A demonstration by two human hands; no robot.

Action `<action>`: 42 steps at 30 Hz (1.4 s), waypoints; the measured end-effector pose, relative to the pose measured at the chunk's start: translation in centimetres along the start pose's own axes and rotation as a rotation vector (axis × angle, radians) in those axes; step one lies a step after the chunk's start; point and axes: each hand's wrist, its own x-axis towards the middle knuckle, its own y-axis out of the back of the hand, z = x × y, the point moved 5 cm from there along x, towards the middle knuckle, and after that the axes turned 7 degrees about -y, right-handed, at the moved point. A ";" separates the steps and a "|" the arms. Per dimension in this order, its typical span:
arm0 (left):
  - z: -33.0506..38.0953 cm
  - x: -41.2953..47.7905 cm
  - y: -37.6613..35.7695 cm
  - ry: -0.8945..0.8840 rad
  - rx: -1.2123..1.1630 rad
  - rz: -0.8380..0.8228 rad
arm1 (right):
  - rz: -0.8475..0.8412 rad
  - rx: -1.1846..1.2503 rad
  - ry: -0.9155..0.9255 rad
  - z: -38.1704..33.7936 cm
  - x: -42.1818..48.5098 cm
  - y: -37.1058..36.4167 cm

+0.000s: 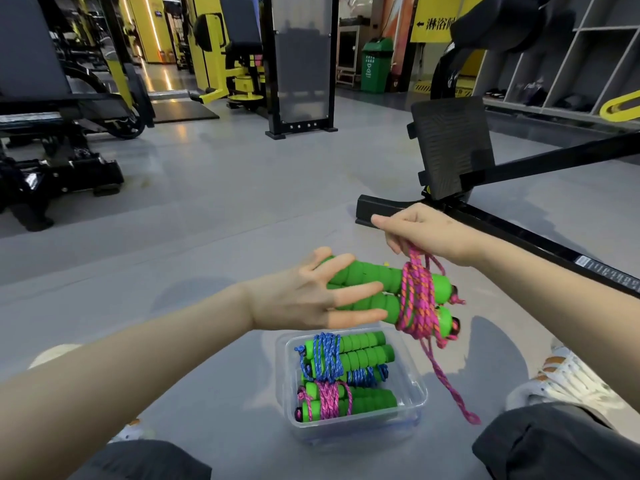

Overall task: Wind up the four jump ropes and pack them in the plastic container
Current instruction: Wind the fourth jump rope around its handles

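Observation:
My left hand [311,299] grips two green foam handles [377,282] of a jump rope, held side by side above the floor. A pink and orange cord [417,299] is wrapped around the handles near their right ends. My right hand [426,233] pinches that cord just above the handles, and a loose tail [450,386] hangs down. Below stands a clear plastic container [419,396] on the floor. Inside lie two wound ropes with blue cord [327,358] and one wound rope with pink cord [329,400], all with green handles.
I sit on a grey gym floor with my knees [554,445] and white shoes [561,379] at either side of the container. A black machine frame with a footplate [450,147] stands right behind my right hand. Benches and yellow machines stand farther back.

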 end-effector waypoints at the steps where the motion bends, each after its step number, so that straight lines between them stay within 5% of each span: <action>1: 0.0 0.4 0.3 0.002 0.001 0.017 | -0.053 0.088 -0.039 0.6 0.1 -0.1; 7: -1.3 0.7 1.3 0.076 0.059 0.155 | -0.372 0.767 -0.235 4.0 0.3 -1.7; 9: -1.7 0.3 1.2 0.113 0.068 0.157 | -0.349 1.005 -0.276 4.7 -0.1 -2.7; 11: -2.6 -0.1 1.3 0.198 0.076 0.156 | -0.204 1.073 -0.300 5.8 -0.4 -3.5; 13: -3.7 -0.5 1.3 0.291 0.120 0.130 | -0.233 1.093 -0.229 4.9 -0.9 -5.1; 20: -4.6 -3.2 -0.9 0.276 0.253 -0.068 | -0.102 0.839 -0.344 2.8 -1.5 -8.0; 28: -4.8 -6.1 -2.1 0.250 0.297 -0.241 | -0.416 0.437 -0.389 0.6 -2.7 -6.6; 34: -4.9 -6.4 -2.6 0.260 0.327 -0.326 | -0.484 0.130 -0.327 -0.6 -3.3 -5.7; 42: -4.5 -6.2 -2.4 0.257 0.253 -0.399 | -0.299 -0.195 -0.156 -3.2 -3.0 -1.8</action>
